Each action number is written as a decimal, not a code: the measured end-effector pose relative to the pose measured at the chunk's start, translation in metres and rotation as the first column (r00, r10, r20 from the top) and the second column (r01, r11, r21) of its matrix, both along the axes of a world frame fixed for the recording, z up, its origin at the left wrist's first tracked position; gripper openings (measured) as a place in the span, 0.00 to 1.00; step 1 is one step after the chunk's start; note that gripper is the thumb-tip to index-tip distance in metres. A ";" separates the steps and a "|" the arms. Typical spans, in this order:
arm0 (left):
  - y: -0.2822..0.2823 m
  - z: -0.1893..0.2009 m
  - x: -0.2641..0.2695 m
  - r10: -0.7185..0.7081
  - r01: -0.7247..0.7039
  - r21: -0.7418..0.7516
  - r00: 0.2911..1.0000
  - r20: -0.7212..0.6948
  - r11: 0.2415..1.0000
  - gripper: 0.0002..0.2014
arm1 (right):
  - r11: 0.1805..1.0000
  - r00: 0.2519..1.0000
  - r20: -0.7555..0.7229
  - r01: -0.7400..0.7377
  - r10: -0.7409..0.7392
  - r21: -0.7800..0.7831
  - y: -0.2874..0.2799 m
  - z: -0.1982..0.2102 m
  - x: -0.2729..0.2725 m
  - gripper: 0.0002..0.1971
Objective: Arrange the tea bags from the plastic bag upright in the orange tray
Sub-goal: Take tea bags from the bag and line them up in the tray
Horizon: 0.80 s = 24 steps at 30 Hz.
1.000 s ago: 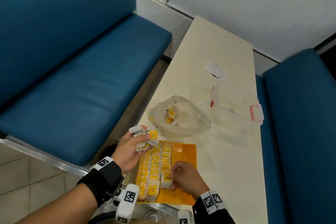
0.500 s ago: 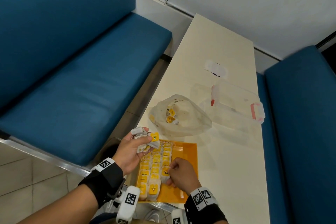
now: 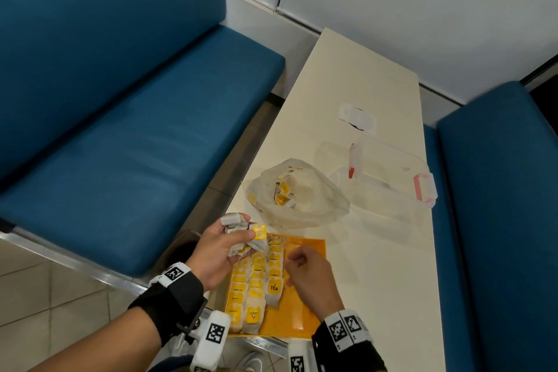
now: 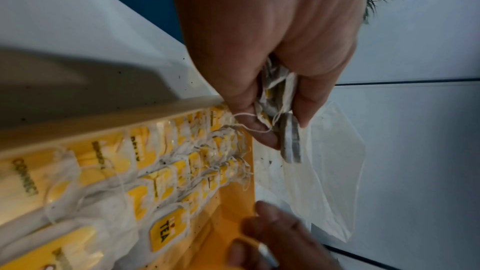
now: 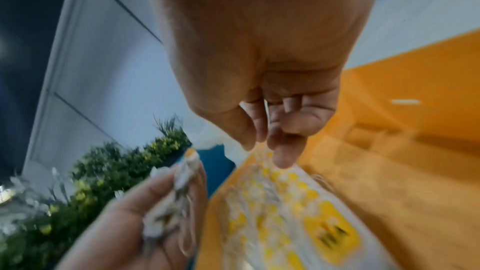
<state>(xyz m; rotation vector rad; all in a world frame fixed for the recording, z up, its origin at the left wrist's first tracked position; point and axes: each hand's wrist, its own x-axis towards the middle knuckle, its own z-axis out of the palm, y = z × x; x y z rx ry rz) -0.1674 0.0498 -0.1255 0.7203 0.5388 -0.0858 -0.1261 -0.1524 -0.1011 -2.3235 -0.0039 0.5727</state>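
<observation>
Two blue benches [image 3: 120, 136] flank a narrow cream table [image 3: 347, 93], one at 9 o'clock and the other at 3. On the table, a clear box [image 3: 389, 181] with red clips sits at about 2 o'clock from the tray, and right beside it at its 9 o'clock is the plastic bag [image 3: 299, 193], crumpled, with a few yellow-tagged bags showing inside.

The orange tray [image 3: 308, 251] is at the near end of the table, just at 6 o'clock from the bag. Its left half is packed with rows of tea bags [image 3: 256, 284] leaning back on each other, yellow tags up, one reading TEA at the front of the right-hand row. The right half of the tray is bare orange.

Left hand [image 3: 220, 248] is up over the tray's 10 o'clock corner, palm turned inward, fingers curled round a loose bunch of tea bags [image 3: 244, 235]; wrist view shows strings dangling off the bunch [image 4: 275, 110] and one bag sticking out edge-on past the fingertips.

Right hand [image 3: 308, 272] hovers over the middle of the tray, back of hand up, fingers curled downward near the row tops. In its wrist view thumb and fingers [image 5: 285, 147] are close together, but it's blurry, so can't tell if it's pinching a string or holding nothing.
</observation>
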 end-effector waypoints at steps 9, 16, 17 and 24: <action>-0.010 0.012 0.000 -0.200 0.188 0.124 0.975 0.092 0.974 0.20 | 0.928 0.988 -0.156 0.041 0.018 0.371 0.023 0.041 0.017 0.06; -0.007 0.013 -0.002 -0.243 0.223 0.151 0.960 0.135 0.963 0.22 | 0.911 0.987 -0.158 0.072 -0.008 0.405 0.023 0.040 0.019 0.05; -0.007 0.013 -0.003 -0.257 0.235 0.159 0.957 0.135 0.959 0.23 | 0.907 0.988 -0.156 0.073 -0.009 0.415 0.023 0.040 0.019 0.06; -0.004 0.014 -0.003 -0.248 0.234 0.136 0.964 0.096 0.963 0.18 | 0.874 0.987 -0.162 0.059 0.022 0.482 0.023 0.043 0.017 0.07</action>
